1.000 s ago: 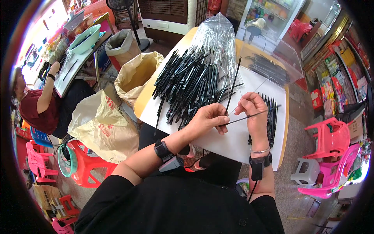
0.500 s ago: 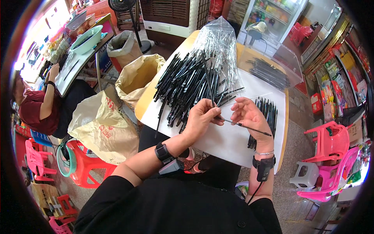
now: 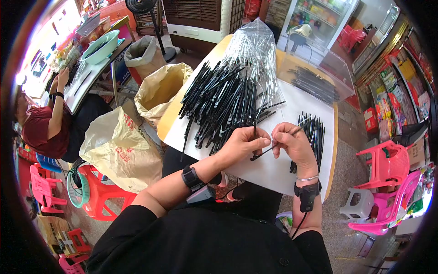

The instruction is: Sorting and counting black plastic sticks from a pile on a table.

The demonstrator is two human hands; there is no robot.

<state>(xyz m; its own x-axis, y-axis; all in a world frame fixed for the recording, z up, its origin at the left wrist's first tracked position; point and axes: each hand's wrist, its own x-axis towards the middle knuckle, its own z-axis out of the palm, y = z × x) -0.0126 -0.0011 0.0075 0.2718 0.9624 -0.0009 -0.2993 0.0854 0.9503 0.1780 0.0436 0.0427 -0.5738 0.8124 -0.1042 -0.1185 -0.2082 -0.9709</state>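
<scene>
My left hand [image 3: 245, 145] is closed, thumb against fingers, with a dark stick [image 3: 255, 131] standing up from its grip. Close beside it, the fingers of my right hand [image 3: 294, 142] pinch a thin black stick [image 3: 262, 155] that slants from below my left fingertips up past my right knuckles. Beyond my left hand lies a big heap of black sticks [image 3: 214, 102], some with slim clear parts inside a transparent plastic bag [image 3: 253, 43]. A smaller row of black sticks [image 3: 317, 132] lies beside and partly behind my right hand.
The white-topped table [image 3: 283, 176] also carries a clear box [image 3: 335, 75] and more dark sticks [image 3: 315, 85] at the far right. Open sacks [image 3: 164, 86] stand to the left. A co-worker [image 3: 43, 128] sits at another table. Pink chairs [image 3: 388, 166] are at the right.
My right hand has gone from open fingers to a pinch on the thin stick, which now slants the other way. The long stick rising from my left hand now looks much shorter.
</scene>
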